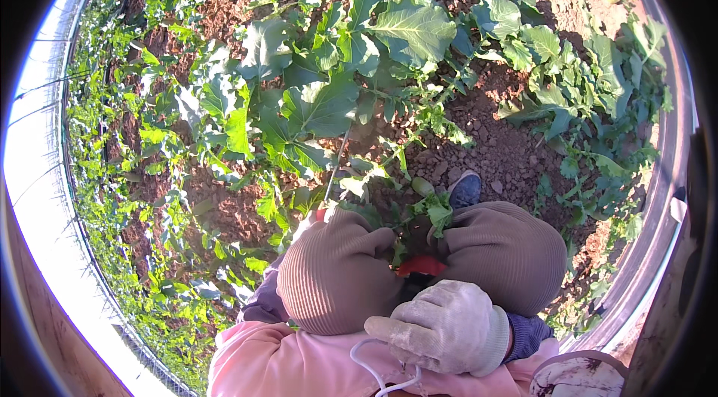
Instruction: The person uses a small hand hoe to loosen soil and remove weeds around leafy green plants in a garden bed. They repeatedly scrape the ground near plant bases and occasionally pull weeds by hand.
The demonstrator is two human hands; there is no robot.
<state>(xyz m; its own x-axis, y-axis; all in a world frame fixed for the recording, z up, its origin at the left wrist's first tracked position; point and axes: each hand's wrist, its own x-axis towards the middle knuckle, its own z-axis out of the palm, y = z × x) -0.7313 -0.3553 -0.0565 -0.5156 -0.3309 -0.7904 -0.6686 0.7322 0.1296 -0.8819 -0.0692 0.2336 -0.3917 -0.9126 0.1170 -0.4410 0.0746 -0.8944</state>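
Observation:
My left hand (305, 225), in a pale glove, is mostly hidden behind my left knee. It is shut on the red handle (321, 215) of a tool whose thin metal blade (338, 164) points forward among broad lobed leaves (320, 106). My right hand (443, 323), in a soiled whitish knit glove, lies over my lap, close to a white drawstring (381, 380). Its fingers are partly bent and point left; the palm side is hidden. Ahead of my knees, a pale green radish-like root (422, 187) shows beside a dark shoe (465, 189).
Leafy plants (555, 72) spread over clumpy brown soil (499, 144). Bright translucent sheeting (42, 133) bounds the left side. A long grey-brown strip (656, 217) curves along the right. Between my brown-trousered knees (342, 273) a red thing (420, 266) shows, partly covered.

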